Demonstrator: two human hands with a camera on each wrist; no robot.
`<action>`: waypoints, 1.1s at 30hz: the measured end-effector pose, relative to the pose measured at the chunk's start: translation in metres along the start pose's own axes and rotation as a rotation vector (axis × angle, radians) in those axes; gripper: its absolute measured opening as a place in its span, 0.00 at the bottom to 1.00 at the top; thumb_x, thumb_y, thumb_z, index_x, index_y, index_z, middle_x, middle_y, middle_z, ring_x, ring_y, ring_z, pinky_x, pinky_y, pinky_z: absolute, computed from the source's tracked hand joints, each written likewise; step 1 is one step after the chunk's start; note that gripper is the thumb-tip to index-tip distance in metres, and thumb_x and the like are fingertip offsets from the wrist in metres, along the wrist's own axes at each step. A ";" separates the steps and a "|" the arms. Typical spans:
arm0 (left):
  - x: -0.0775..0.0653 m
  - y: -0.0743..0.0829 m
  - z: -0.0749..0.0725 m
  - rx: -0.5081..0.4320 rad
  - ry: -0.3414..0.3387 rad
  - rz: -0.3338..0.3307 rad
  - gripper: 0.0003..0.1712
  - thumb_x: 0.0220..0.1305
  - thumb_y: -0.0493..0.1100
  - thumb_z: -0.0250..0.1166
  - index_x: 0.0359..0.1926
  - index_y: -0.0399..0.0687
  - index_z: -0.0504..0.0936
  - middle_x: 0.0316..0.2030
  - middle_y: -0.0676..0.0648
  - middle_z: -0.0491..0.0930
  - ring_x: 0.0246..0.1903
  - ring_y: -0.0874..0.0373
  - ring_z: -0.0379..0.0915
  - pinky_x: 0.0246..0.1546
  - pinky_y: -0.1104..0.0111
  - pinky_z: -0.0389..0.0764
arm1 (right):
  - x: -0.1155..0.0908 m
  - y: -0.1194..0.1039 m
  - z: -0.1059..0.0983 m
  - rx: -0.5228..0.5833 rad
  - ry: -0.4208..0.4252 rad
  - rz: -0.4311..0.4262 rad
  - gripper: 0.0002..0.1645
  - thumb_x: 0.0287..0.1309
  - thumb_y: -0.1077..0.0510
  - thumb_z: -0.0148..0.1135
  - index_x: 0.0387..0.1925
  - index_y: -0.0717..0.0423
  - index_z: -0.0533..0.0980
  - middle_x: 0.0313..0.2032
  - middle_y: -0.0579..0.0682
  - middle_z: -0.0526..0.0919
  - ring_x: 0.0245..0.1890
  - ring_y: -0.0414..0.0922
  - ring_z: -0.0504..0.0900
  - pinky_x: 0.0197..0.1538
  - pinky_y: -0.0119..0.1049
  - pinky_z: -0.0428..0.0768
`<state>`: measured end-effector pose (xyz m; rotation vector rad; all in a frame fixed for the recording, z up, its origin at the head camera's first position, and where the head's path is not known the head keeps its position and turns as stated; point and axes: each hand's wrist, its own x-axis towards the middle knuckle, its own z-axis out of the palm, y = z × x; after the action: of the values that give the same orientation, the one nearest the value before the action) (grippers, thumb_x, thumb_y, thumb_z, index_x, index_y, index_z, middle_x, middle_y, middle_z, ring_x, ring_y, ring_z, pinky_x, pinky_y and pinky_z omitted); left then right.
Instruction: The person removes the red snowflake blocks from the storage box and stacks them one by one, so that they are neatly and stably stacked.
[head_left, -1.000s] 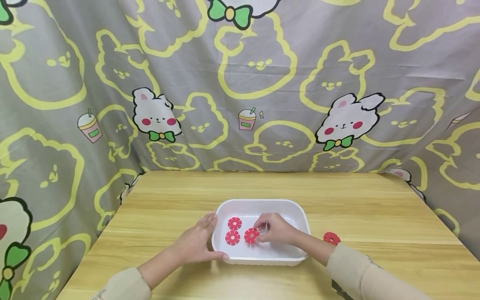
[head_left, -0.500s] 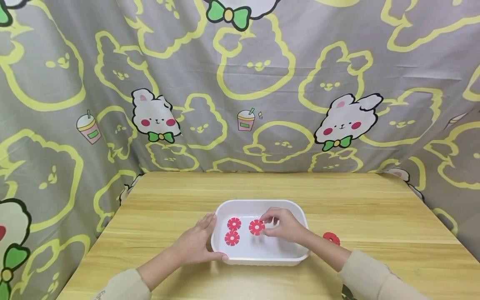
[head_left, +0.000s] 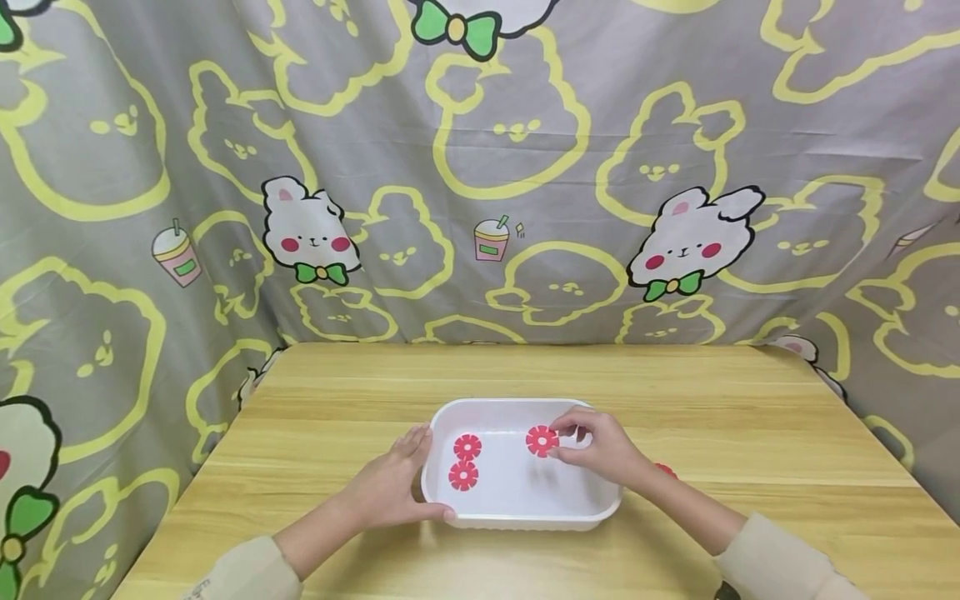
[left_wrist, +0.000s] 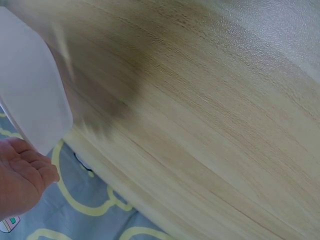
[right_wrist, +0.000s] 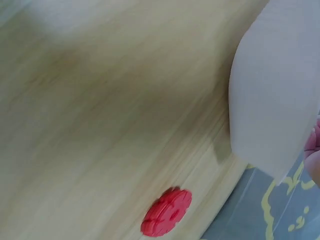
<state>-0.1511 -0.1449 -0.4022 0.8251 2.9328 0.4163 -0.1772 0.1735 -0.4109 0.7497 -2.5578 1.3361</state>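
My left hand rests against the left end of a white plastic tub, thumb on its near rim and fingers along the outer wall. In the left wrist view those fingers lie beside the tub's edge. Over the tub's right half, my right hand pinches a red notched disc with a round centre hole between thumb and fingertips. Faint shadows fall on the tub floor below it. Two more such discs, one farther back and one nearer, lie in the left part, edges meeting.
Right of the tub, a red disc on the wooden table is mostly hidden by my right forearm. The right wrist view shows red discs, seemingly stacked. A patterned grey curtain hangs behind the table and along its sides.
My right hand has moved right and slightly back with the pinched disc, away from the other two discs. The left hand has stayed at the tub's left end.
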 end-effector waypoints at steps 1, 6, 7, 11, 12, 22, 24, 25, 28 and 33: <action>0.000 0.000 0.000 -0.001 -0.001 0.000 0.64 0.43 0.74 0.63 0.66 0.28 0.58 0.67 0.30 0.56 0.66 0.37 0.54 0.60 0.48 0.68 | -0.001 0.000 -0.002 0.000 0.007 0.003 0.14 0.40 0.62 0.74 0.33 0.59 0.82 0.28 0.47 0.82 0.30 0.38 0.74 0.32 0.26 0.76; 0.000 -0.001 0.000 -0.006 -0.003 -0.003 0.64 0.43 0.74 0.63 0.66 0.28 0.57 0.67 0.30 0.55 0.67 0.38 0.54 0.61 0.49 0.67 | -0.008 0.001 -0.010 -0.018 0.043 -0.003 0.14 0.39 0.62 0.74 0.33 0.58 0.82 0.28 0.47 0.81 0.30 0.35 0.73 0.31 0.26 0.75; 0.001 -0.001 0.000 -0.006 -0.003 -0.004 0.64 0.42 0.74 0.63 0.66 0.28 0.57 0.67 0.30 0.55 0.67 0.38 0.54 0.61 0.49 0.67 | -0.009 0.002 -0.012 -0.022 0.053 -0.007 0.14 0.39 0.62 0.74 0.33 0.59 0.82 0.28 0.47 0.81 0.29 0.36 0.74 0.30 0.26 0.75; 0.001 -0.001 0.000 -0.009 -0.003 -0.004 0.64 0.42 0.74 0.63 0.66 0.28 0.57 0.67 0.31 0.55 0.67 0.38 0.53 0.62 0.49 0.66 | -0.016 0.006 -0.020 -0.038 0.086 -0.003 0.13 0.39 0.62 0.74 0.32 0.58 0.82 0.27 0.46 0.81 0.29 0.36 0.74 0.29 0.26 0.75; 0.001 -0.001 0.001 -0.008 -0.004 -0.005 0.64 0.43 0.74 0.63 0.66 0.28 0.57 0.67 0.31 0.55 0.67 0.39 0.53 0.61 0.49 0.67 | -0.017 0.007 -0.022 -0.042 0.091 0.002 0.13 0.39 0.62 0.74 0.32 0.58 0.82 0.27 0.46 0.81 0.29 0.37 0.74 0.29 0.27 0.76; 0.001 -0.001 0.001 -0.013 -0.008 -0.013 0.65 0.42 0.75 0.62 0.66 0.28 0.57 0.67 0.31 0.55 0.67 0.39 0.53 0.62 0.49 0.66 | -0.033 0.014 -0.037 -0.080 0.154 0.029 0.13 0.39 0.63 0.74 0.32 0.57 0.82 0.29 0.47 0.82 0.30 0.35 0.74 0.30 0.26 0.75; 0.001 -0.002 0.002 -0.010 -0.008 -0.011 0.65 0.43 0.75 0.62 0.66 0.28 0.57 0.67 0.31 0.55 0.67 0.39 0.53 0.62 0.49 0.67 | -0.036 0.016 -0.039 -0.092 0.170 0.021 0.13 0.38 0.64 0.74 0.32 0.58 0.82 0.29 0.48 0.83 0.30 0.34 0.75 0.30 0.26 0.75; 0.001 -0.002 0.002 -0.008 -0.007 -0.010 0.64 0.43 0.75 0.62 0.66 0.28 0.57 0.67 0.31 0.55 0.67 0.39 0.53 0.62 0.49 0.67 | -0.037 0.017 -0.041 -0.103 0.177 0.017 0.13 0.38 0.64 0.74 0.32 0.58 0.82 0.29 0.48 0.82 0.30 0.33 0.74 0.30 0.26 0.76; 0.001 -0.002 0.002 -0.005 -0.005 -0.007 0.64 0.43 0.75 0.62 0.66 0.28 0.57 0.67 0.31 0.55 0.67 0.39 0.53 0.61 0.49 0.67 | -0.042 0.020 -0.046 -0.132 0.202 0.019 0.14 0.37 0.64 0.74 0.32 0.58 0.82 0.29 0.49 0.83 0.30 0.32 0.74 0.30 0.26 0.76; 0.001 -0.002 0.002 -0.013 -0.007 -0.009 0.64 0.43 0.75 0.62 0.66 0.29 0.57 0.67 0.31 0.55 0.67 0.39 0.53 0.61 0.49 0.67 | -0.049 0.023 -0.053 -0.156 0.238 0.053 0.15 0.37 0.65 0.74 0.32 0.59 0.82 0.30 0.50 0.83 0.30 0.32 0.75 0.31 0.25 0.77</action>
<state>-0.1521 -0.1456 -0.4044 0.8100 2.9228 0.4299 -0.1508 0.2441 -0.4141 0.4678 -2.4696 1.1466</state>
